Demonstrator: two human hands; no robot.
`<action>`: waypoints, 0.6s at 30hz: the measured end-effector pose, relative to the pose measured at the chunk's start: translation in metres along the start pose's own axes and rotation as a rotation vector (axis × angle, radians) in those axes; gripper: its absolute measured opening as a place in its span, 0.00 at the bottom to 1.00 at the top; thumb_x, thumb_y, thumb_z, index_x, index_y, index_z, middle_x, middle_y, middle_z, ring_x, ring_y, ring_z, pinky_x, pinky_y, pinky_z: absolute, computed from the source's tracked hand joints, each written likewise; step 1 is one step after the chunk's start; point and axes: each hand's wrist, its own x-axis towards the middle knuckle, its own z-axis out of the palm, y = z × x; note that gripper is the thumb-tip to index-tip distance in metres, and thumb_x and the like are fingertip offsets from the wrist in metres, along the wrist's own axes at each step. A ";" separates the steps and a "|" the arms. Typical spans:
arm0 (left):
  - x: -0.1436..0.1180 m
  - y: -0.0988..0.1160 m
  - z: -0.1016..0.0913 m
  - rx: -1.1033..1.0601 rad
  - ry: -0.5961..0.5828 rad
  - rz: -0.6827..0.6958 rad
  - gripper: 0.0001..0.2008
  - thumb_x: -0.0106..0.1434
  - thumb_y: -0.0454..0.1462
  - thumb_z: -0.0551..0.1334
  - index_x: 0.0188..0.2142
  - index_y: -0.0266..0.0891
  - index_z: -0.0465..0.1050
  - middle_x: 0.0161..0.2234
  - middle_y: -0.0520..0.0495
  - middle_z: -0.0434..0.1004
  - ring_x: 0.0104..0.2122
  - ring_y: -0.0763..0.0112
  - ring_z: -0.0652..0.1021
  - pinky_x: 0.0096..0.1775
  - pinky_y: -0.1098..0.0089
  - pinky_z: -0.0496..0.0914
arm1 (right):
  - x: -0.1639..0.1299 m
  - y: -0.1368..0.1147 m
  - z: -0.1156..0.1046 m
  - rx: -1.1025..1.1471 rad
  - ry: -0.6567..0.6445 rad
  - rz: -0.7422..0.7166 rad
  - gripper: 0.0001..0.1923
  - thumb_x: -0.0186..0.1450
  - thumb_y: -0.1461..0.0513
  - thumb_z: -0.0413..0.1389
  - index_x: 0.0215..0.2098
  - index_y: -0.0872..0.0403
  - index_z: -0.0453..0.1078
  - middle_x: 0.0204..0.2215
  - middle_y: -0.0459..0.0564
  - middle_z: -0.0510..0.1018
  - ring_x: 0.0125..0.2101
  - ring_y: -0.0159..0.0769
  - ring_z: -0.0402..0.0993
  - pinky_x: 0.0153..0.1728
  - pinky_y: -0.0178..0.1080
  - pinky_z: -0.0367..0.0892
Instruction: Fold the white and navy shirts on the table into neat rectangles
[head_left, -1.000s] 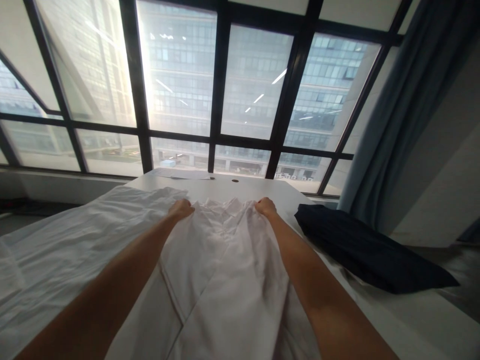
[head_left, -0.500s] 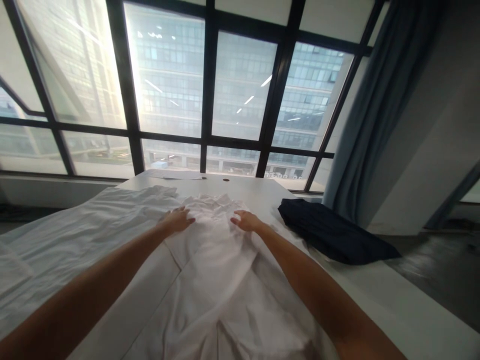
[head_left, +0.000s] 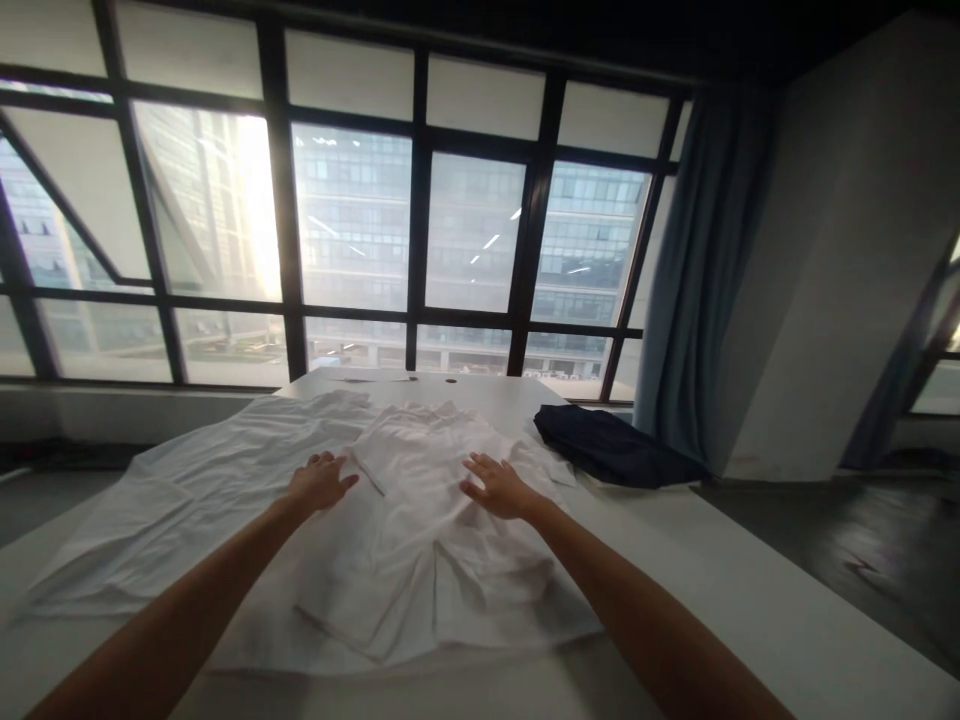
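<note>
A white garment (head_left: 409, 530) lies spread flat on a white table (head_left: 750, 620), its collar end toward the window. My left hand (head_left: 321, 482) rests palm down with fingers apart on the cloth beside the garment's left shoulder. My right hand (head_left: 496, 487) lies flat with spread fingers on the garment's right side. Neither hand grips the fabric. More white cloth (head_left: 172, 490) spreads out to the left under and beside the garment.
A dark navy folded cloth (head_left: 611, 450) lies at the table's far right. Behind the table stands a large black-framed window (head_left: 420, 250). A blue-grey curtain (head_left: 690, 290) hangs at the right, next to a pale wall. Dark floor shows on the right.
My hands let go of the garment's top edge, opened, and slid back toward me over the cloth. The garment now lies flatter. The camera view has pulled back and risen.
</note>
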 end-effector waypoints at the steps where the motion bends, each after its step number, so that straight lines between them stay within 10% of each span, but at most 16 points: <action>1: -0.009 -0.005 0.001 0.000 0.016 -0.016 0.31 0.66 0.49 0.51 0.62 0.35 0.63 0.61 0.30 0.64 0.59 0.46 0.67 0.54 0.52 0.65 | -0.009 -0.005 0.004 0.009 -0.016 -0.008 0.33 0.72 0.46 0.42 0.69 0.52 0.51 0.69 0.55 0.47 0.68 0.47 0.41 0.64 0.58 0.39; 8: -0.044 -0.028 0.000 -0.041 -0.095 -0.094 0.24 0.64 0.50 0.53 0.44 0.32 0.75 0.49 0.29 0.76 0.50 0.50 0.76 0.45 0.61 0.70 | -0.039 -0.016 0.033 -0.048 -0.028 -0.016 0.32 0.72 0.47 0.40 0.69 0.52 0.51 0.69 0.56 0.46 0.68 0.46 0.39 0.64 0.57 0.39; 18: -0.039 -0.039 -0.004 -0.311 -0.148 -0.164 0.12 0.55 0.43 0.62 0.23 0.37 0.69 0.23 0.45 0.75 0.24 0.63 0.78 0.24 0.70 0.70 | -0.044 -0.025 0.020 0.003 -0.138 -0.094 0.41 0.69 0.39 0.39 0.71 0.52 0.43 0.70 0.54 0.39 0.69 0.45 0.32 0.65 0.56 0.32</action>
